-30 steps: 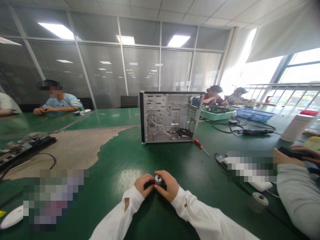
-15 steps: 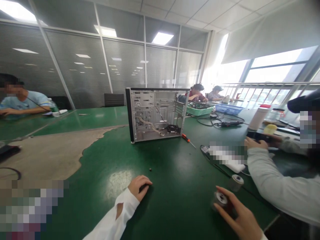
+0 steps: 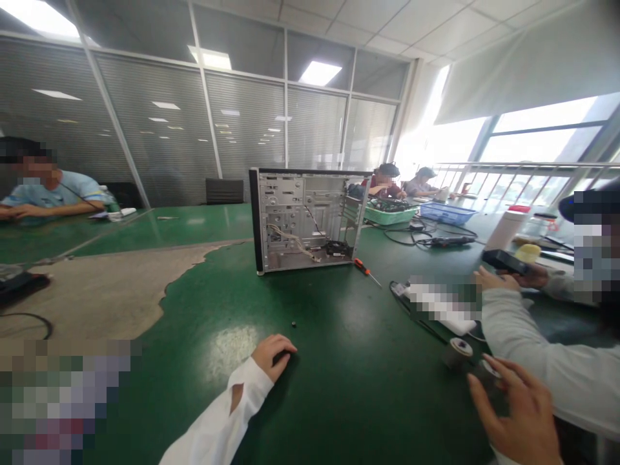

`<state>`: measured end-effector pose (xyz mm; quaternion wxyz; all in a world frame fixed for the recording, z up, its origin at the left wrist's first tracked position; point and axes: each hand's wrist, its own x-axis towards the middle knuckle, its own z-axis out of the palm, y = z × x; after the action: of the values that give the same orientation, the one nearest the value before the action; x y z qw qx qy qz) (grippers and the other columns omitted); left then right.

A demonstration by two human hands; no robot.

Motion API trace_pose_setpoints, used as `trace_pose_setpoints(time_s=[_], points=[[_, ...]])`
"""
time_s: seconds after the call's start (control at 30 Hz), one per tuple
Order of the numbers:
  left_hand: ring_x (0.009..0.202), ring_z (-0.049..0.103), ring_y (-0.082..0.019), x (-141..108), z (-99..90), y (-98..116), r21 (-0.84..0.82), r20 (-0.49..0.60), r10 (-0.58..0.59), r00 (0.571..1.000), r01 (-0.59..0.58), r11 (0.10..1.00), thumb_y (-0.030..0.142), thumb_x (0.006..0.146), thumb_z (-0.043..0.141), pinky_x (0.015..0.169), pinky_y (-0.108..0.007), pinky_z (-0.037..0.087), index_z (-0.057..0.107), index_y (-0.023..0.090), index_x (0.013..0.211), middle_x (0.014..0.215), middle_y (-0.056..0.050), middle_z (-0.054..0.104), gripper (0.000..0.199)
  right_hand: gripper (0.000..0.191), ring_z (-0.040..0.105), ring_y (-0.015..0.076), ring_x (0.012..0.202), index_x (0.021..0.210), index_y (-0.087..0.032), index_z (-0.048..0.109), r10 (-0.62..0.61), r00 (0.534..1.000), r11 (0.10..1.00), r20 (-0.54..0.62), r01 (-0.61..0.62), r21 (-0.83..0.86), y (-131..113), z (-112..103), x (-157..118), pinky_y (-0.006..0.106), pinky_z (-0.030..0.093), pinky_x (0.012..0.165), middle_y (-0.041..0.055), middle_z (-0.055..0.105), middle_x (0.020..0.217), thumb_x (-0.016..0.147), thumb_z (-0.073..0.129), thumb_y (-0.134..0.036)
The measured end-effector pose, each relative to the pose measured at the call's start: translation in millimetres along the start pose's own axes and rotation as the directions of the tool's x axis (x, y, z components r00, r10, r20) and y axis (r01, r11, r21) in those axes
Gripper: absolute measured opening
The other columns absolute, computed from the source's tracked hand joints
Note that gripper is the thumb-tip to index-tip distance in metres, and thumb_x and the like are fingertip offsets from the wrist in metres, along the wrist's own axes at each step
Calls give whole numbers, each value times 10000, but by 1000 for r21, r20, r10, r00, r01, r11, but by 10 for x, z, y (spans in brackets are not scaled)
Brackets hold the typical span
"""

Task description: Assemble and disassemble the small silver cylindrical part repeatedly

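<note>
My right hand is at the lower right, its thumb and fingers around a grey metal cylinder with a pale ring on top. Close beside it, to the left, stands a similar grey cylinder. My left hand rests on the green table, fingers loosely bent and the thumb apart from them; nothing shows in it. Just beyond its fingertips lies a tiny dark part. Farther off stands an opened computer case, with pale cables and a black fan inside. An orange-handled screwdriver lies by its right corner.
A white power strip and its cable lie on the right. Beside it, a co-worker's grey sleeve reaches over the table. Green and blue baskets stand behind, near black cables. A bare brown patch spreads at left.
My right hand has carried the metal cylinder to the right, up beside the other cylinder. My left hand stays in place on the table. The view has shifted slightly.
</note>
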<state>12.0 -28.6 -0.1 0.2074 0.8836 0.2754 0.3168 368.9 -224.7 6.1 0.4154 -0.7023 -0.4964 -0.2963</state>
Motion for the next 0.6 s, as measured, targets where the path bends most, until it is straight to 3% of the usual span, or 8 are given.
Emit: trace_pose_setpoints(time_s=[0.07, 0.1, 0.17, 0.23, 0.3, 0.43, 0.53, 0.6], points=[[770, 559, -152, 0, 3, -8, 0, 2, -2, 1000, 2, 1000, 147, 678, 428, 722, -283, 440, 604, 193, 765, 792, -43, 610, 201, 425, 462, 252, 985, 1145, -253, 395, -148, 977, 978, 152, 123, 166, -351, 74, 38, 416, 386, 837, 89, 463, 1072, 728, 478, -259], [771, 559, -153, 0, 4, -10, -1, 1, -2, 1000, 2, 1000, 149, 680, 427, 724, -284, 439, 603, 193, 765, 792, -43, 611, 200, 404, 451, 237, 1005, 1140, -248, 395, -242, 933, 950, 265, 173, 259, -540, 138, 57, 397, 385, 845, 85, 456, 1089, 741, 453, -236], [772, 559, -154, -1, 4, -12, -3, -2, 0, 1000, 0, 1000, 153, 686, 424, 725, -285, 438, 601, 193, 767, 791, -44, 611, 199, 428, 416, 219, 1051, 1166, -229, 377, -396, 791, 893, 465, 215, 395, -920, 320, 98, 358, 380, 866, 86, 421, 1154, 743, 434, -209], [768, 558, -153, -1, 2, -10, -4, -3, 6, 1000, -6, 1000, 156, 692, 421, 721, -283, 439, 598, 193, 768, 790, -44, 610, 196, 490, 394, 221, 1070, 1206, -220, 339, -510, 647, 844, 566, 249, 475, -1281, 558, 148, 358, 360, 883, 91, 371, 1216, 728, 444, -210], [764, 556, -152, -1, -1, -7, -3, -1, 20, 1000, -20, 1000, 158, 698, 416, 717, -282, 439, 594, 190, 768, 787, -45, 609, 194, 536, 360, 232, 1095, 1239, -221, 290, -564, 572, 817, 595, 283, 503, -1599, 830, 206, 374, 350, 877, 94, 335, 1253, 725, 440, -202], [757, 550, -155, 0, 3, -16, 8, -3, 55, 998, -55, 998, 159, 706, 406, 707, -286, 439, 589, 177, 758, 769, -50, 604, 191, 523, 316, 215, 1120, 1234, -258, 290, -638, 499, 770, 587, 382, 512, -2040, 1376, 288, 376, 337, 860, 72, 304, 1285, 738, 405, -135], [764, 547, -159, -4, 10, -33, 15, -10, 59, 998, -58, 998, 159, 706, 407, 708, -289, 439, 586, 178, 760, 780, -52, 604, 188, 398, 381, 189, 1052, 1138, -245, 430, -697, 499, 712, 514, 402, 576, -2157, 1673, 272, 339, 350, 848, 53, 442, 1179, 752, 416, -147], [769, 547, -158, -7, 10, -37, 17, -9, 59, 998, -59, 998, 157, 704, 407, 712, -289, 439, 584, 183, 763, 789, -49, 605, 189, 291, 434, 162, 976, 1027, -212, 523, -729, 513, 670, 454, 400, 625, -2135, 1757, 233, 290, 368, 830, 47, 532, 1056, 774, 397, -145]])
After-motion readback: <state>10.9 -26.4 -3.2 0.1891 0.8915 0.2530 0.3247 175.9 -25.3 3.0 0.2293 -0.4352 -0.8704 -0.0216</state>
